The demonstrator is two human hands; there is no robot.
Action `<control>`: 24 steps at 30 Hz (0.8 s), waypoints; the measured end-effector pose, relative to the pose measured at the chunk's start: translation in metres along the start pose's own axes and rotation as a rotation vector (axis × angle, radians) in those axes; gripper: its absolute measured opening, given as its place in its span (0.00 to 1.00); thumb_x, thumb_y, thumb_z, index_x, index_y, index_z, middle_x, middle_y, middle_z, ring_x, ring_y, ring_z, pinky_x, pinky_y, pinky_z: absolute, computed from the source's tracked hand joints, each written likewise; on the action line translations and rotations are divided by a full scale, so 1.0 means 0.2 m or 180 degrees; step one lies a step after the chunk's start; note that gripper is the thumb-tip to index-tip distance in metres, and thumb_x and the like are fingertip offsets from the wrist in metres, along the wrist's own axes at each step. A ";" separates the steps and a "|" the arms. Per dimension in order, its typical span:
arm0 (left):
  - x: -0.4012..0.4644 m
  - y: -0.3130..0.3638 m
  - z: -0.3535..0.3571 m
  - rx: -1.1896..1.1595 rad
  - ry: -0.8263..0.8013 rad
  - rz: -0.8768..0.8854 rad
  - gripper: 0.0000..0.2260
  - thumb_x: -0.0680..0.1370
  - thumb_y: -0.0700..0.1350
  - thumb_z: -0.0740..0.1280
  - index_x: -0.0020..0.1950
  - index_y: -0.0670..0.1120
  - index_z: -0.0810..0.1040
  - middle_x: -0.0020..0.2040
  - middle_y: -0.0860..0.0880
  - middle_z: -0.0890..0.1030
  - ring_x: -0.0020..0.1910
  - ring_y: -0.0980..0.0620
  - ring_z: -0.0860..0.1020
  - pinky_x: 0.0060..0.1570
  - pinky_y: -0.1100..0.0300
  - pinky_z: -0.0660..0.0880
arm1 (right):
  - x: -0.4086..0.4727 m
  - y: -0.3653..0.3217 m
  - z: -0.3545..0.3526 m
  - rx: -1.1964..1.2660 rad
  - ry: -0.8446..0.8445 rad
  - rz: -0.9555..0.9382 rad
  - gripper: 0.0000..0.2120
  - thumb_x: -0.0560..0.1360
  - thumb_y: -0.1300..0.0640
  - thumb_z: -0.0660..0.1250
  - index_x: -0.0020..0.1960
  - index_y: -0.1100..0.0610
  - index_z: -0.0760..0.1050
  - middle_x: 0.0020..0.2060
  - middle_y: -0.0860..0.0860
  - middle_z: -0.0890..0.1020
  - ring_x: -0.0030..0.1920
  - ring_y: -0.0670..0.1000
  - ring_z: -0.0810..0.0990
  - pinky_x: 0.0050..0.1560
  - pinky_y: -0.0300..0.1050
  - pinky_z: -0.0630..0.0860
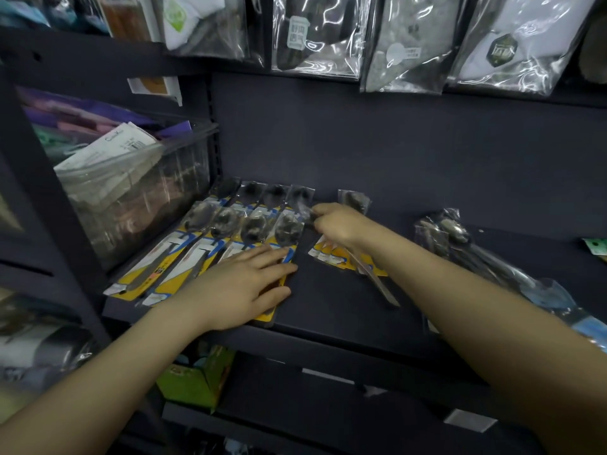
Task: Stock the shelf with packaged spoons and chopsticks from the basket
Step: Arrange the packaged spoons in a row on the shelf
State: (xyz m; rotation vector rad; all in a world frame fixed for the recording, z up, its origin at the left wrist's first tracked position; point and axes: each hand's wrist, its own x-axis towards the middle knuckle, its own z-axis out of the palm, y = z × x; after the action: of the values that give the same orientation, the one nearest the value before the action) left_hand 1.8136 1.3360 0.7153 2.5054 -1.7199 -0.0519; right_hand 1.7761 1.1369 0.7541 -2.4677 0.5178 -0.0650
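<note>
— What's the person wearing on the arms, from where you stand by the shelf (345, 310)?

— Nothing. Both forearms are bare right up to the near edge of view; no sleeve or cuff shows.

— Gloves, rings, a watch?

— The left hand (243, 287) and right hand (338, 224) are ungloved, fingers (272, 257) plain, wrists unadorned.

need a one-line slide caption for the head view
Left hand flat on a row of packaged spoons on the dark shelf; right hand grips another spoon pack.
</note>
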 end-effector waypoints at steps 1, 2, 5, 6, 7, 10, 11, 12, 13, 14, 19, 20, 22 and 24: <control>0.00 0.00 0.00 -0.0015 -0.0011 0.0032 0.45 0.61 0.72 0.28 0.73 0.59 0.55 0.77 0.55 0.51 0.76 0.54 0.48 0.69 0.64 0.45 | 0.00 0.02 -0.01 -0.0075 0.0050 0.0051 0.09 0.76 0.63 0.54 0.51 0.58 0.72 0.47 0.56 0.73 0.47 0.53 0.71 0.49 0.44 0.68; 0.00 -0.01 -0.01 -0.0013 -0.0005 0.0050 0.44 0.61 0.72 0.29 0.73 0.59 0.55 0.77 0.56 0.52 0.76 0.54 0.49 0.70 0.63 0.46 | 0.00 0.05 -0.01 -0.0091 0.0113 0.0121 0.10 0.77 0.62 0.55 0.53 0.59 0.73 0.47 0.55 0.72 0.48 0.52 0.70 0.50 0.44 0.68; 0.01 -0.02 -0.02 -0.0067 -0.0029 0.0068 0.43 0.62 0.72 0.32 0.73 0.59 0.55 0.77 0.57 0.52 0.76 0.54 0.50 0.72 0.61 0.49 | -0.01 0.14 -0.04 -0.0216 0.0293 0.0389 0.16 0.77 0.60 0.56 0.63 0.64 0.72 0.48 0.55 0.71 0.49 0.51 0.68 0.53 0.46 0.69; 0.01 -0.02 -0.02 -0.0186 0.0007 0.0078 0.44 0.62 0.74 0.32 0.73 0.59 0.56 0.76 0.56 0.53 0.75 0.55 0.50 0.72 0.60 0.50 | -0.02 0.15 -0.06 -0.0245 0.0314 0.0458 0.17 0.77 0.61 0.56 0.63 0.65 0.71 0.48 0.55 0.71 0.48 0.52 0.69 0.53 0.48 0.70; 0.01 -0.03 -0.02 -0.0380 0.0102 0.0083 0.45 0.62 0.75 0.33 0.73 0.57 0.56 0.76 0.56 0.54 0.75 0.55 0.51 0.72 0.59 0.51 | -0.04 0.15 -0.08 -0.0189 0.0382 0.0472 0.16 0.76 0.61 0.56 0.62 0.66 0.72 0.47 0.56 0.73 0.47 0.53 0.71 0.52 0.50 0.72; 0.05 0.01 -0.10 -0.0928 0.0663 0.0089 0.39 0.68 0.72 0.46 0.71 0.51 0.63 0.73 0.54 0.62 0.72 0.55 0.57 0.70 0.60 0.55 | -0.08 0.08 -0.14 0.1082 0.0797 0.0111 0.10 0.78 0.60 0.57 0.56 0.64 0.69 0.43 0.57 0.77 0.35 0.53 0.75 0.39 0.48 0.74; 0.08 0.03 -0.13 -0.1188 0.0808 0.0057 0.33 0.72 0.67 0.50 0.70 0.49 0.66 0.69 0.54 0.67 0.69 0.56 0.62 0.67 0.63 0.58 | -0.09 0.04 -0.16 0.1841 0.0851 -0.0031 0.06 0.79 0.61 0.57 0.54 0.63 0.67 0.42 0.57 0.77 0.32 0.52 0.75 0.34 0.46 0.74; 0.11 0.06 -0.17 -0.1575 0.0892 -0.0010 0.27 0.75 0.62 0.55 0.69 0.48 0.67 0.65 0.54 0.71 0.64 0.57 0.67 0.63 0.64 0.62 | -0.10 0.00 -0.17 0.2581 0.0888 -0.0149 0.04 0.78 0.64 0.56 0.53 0.62 0.66 0.41 0.57 0.77 0.30 0.52 0.76 0.31 0.44 0.75; 0.15 0.09 -0.21 -0.2028 0.0901 -0.0103 0.23 0.77 0.57 0.58 0.69 0.47 0.67 0.60 0.54 0.74 0.59 0.57 0.72 0.60 0.62 0.67 | -0.10 -0.03 -0.18 0.3216 0.0936 -0.0247 0.04 0.78 0.66 0.56 0.51 0.62 0.67 0.39 0.57 0.77 0.29 0.52 0.78 0.30 0.43 0.77; 0.18 0.12 -0.24 -0.2432 0.0883 -0.0204 0.22 0.77 0.53 0.59 0.69 0.47 0.66 0.55 0.53 0.77 0.53 0.55 0.76 0.55 0.59 0.72 | -0.10 -0.06 -0.18 0.3697 0.0987 -0.0308 0.04 0.78 0.67 0.56 0.49 0.62 0.68 0.38 0.57 0.78 0.30 0.52 0.79 0.30 0.43 0.78; 0.33 0.17 -0.25 -0.2987 0.0933 -0.0362 0.24 0.73 0.46 0.68 0.67 0.49 0.64 0.38 0.51 0.79 0.31 0.57 0.78 0.31 0.59 0.75 | -0.03 -0.07 -0.15 0.4242 0.1006 -0.0162 0.12 0.81 0.59 0.53 0.43 0.60 0.71 0.35 0.55 0.76 0.29 0.50 0.81 0.35 0.44 0.79; 0.35 0.17 -0.24 -0.2952 0.1000 -0.0436 0.24 0.73 0.45 0.69 0.65 0.49 0.64 0.39 0.50 0.81 0.34 0.53 0.79 0.33 0.55 0.77 | 0.01 -0.03 -0.15 0.3726 0.1099 -0.0005 0.14 0.82 0.55 0.53 0.45 0.60 0.72 0.37 0.54 0.76 0.33 0.51 0.80 0.39 0.46 0.78; 0.39 0.15 -0.23 -0.2719 0.1149 -0.0617 0.24 0.73 0.45 0.69 0.66 0.48 0.64 0.44 0.44 0.82 0.40 0.45 0.80 0.41 0.50 0.77 | 0.08 0.06 -0.16 0.1885 0.1266 0.0355 0.19 0.81 0.47 0.51 0.50 0.60 0.72 0.42 0.55 0.77 0.43 0.54 0.77 0.46 0.47 0.72; 0.41 0.13 -0.21 -0.2412 0.1205 -0.0749 0.23 0.74 0.45 0.68 0.65 0.49 0.63 0.45 0.42 0.81 0.40 0.46 0.78 0.36 0.56 0.72 | 0.12 0.18 -0.17 0.0257 0.1291 0.0796 0.22 0.78 0.43 0.54 0.59 0.62 0.70 0.55 0.61 0.75 0.58 0.60 0.74 0.56 0.50 0.69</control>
State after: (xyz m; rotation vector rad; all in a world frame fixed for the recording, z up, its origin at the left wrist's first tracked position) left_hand 1.8227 1.2527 0.7629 1.9626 -0.9942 -0.1922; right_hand 1.7801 1.0828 0.7589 -2.2956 0.9716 -0.4813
